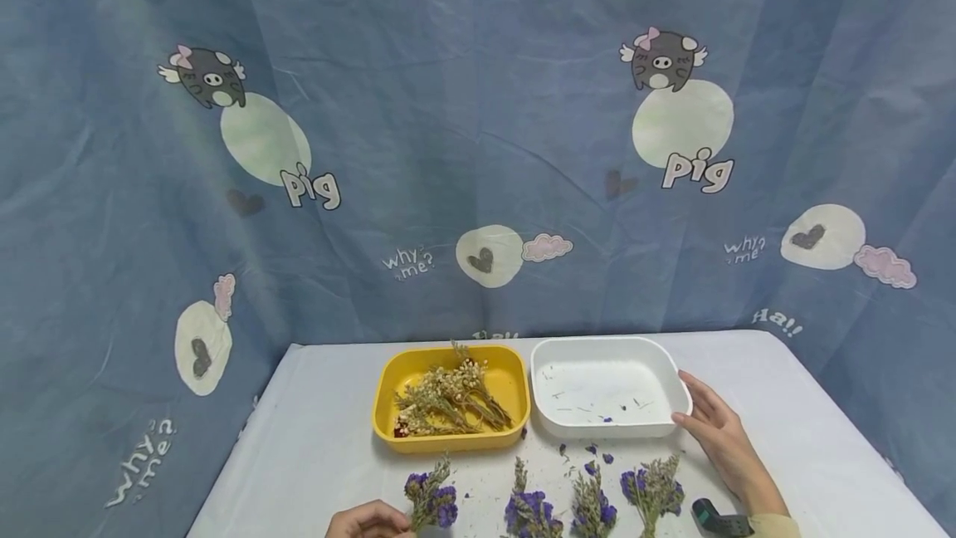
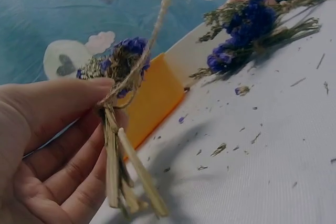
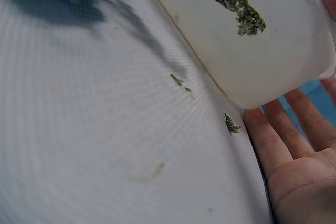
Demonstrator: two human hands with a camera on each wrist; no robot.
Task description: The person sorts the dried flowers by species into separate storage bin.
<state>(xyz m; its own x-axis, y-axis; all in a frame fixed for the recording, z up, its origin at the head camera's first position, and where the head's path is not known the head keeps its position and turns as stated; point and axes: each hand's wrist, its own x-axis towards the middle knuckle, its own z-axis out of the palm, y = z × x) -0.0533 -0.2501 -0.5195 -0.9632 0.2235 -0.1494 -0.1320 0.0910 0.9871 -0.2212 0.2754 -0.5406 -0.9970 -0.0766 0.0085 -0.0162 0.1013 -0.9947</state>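
Observation:
My left hand (image 1: 368, 519) pinches a small dried-flower bunch (image 1: 431, 498) by its stems, between thumb and fingers. In the left wrist view, twine (image 2: 137, 69) winds round the bunch just above the cut stems, one end sticking up. Purple blooms and pale sprigs top it. My right hand (image 1: 719, 437) holds the white tray (image 1: 608, 430) at its right front corner, thumb at the rim and fingers along the outer side. Seen from the right wrist, the fingers (image 3: 270, 135) reach behind the tray wall. Small plant scraps lie inside that tray.
Left of the white tray stands a yellow tray (image 1: 451, 442) holding several dried bunches (image 1: 448, 397). Purple bunches lie in front, including one (image 1: 651, 492) near my right wrist and another (image 1: 532, 513) toward the middle. Loose petals (image 1: 590, 467) litter the white tablecloth. A blue printed curtain (image 1: 478, 139) hangs behind.

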